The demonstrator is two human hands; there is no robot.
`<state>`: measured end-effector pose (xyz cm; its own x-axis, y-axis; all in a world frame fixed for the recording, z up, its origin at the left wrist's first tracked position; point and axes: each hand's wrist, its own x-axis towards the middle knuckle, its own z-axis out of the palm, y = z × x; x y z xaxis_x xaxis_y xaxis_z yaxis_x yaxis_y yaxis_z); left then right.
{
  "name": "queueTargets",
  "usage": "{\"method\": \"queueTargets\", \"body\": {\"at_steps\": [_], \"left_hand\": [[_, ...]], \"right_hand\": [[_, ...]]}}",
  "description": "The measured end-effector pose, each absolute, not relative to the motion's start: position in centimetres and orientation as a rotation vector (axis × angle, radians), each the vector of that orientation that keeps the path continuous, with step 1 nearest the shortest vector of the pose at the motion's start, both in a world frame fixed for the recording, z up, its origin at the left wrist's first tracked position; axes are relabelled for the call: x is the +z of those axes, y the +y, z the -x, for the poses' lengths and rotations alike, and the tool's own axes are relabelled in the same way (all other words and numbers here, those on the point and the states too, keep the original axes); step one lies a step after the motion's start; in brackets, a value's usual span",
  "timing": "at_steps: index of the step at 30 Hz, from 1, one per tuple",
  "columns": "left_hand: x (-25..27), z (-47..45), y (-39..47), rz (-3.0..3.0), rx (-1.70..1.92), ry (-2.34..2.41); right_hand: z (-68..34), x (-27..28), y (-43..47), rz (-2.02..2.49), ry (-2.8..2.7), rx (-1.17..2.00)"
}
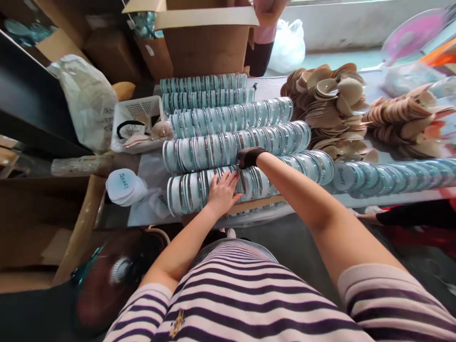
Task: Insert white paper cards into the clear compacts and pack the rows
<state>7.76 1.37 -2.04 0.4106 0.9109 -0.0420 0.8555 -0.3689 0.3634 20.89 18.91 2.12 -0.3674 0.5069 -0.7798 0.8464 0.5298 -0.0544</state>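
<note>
My left hand (223,190) is bare and lies on the front row of round, clear-wrapped pieces (188,192), fingers stretched and a little apart. The pieces stand on edge, packed side by side, with pale blue-white faces and shiny rims. My right hand (250,157), in a dark glove, reaches down just beyond the left fingertips, where the front row meets the second row (206,151). Its fingers are mostly hidden, so what they hold, if anything, cannot be made out. Behind lies a third row of the same pieces (231,118), then shorter rows.
Beige cup-shaped pieces (331,109) are heaped at the right. A white basket (117,123) and round labelled cards (124,186) are at the left. A cardboard box (206,45) stands behind. Overlapping round packs (395,178) run right. Another person's dark sleeve (416,214) shows there.
</note>
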Motion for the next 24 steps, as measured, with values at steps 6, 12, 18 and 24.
{"method": "queueTargets", "body": {"at_steps": [6, 12, 18, 24], "left_hand": [[-1.9, -7.7, 1.2, -2.304, 0.231, 1.514], [-1.6, -7.8, 1.6, -2.247, 0.210, 1.557], [-1.4, -7.9, 1.6, -2.224, 0.242, 1.598], [-0.9, -7.6, 1.2, -2.227, 0.189, 1.616]], "right_hand": [[-20.1, 1.3, 19.3, -0.911, 2.107, -0.502], [-23.6, 3.4, 14.4, -1.052, 2.368, -0.407], [-28.5, 0.1, 2.1, -1.353, 2.391, -0.584], [-30.0, -5.6, -3.1, -1.409, 2.415, -0.763]]}}
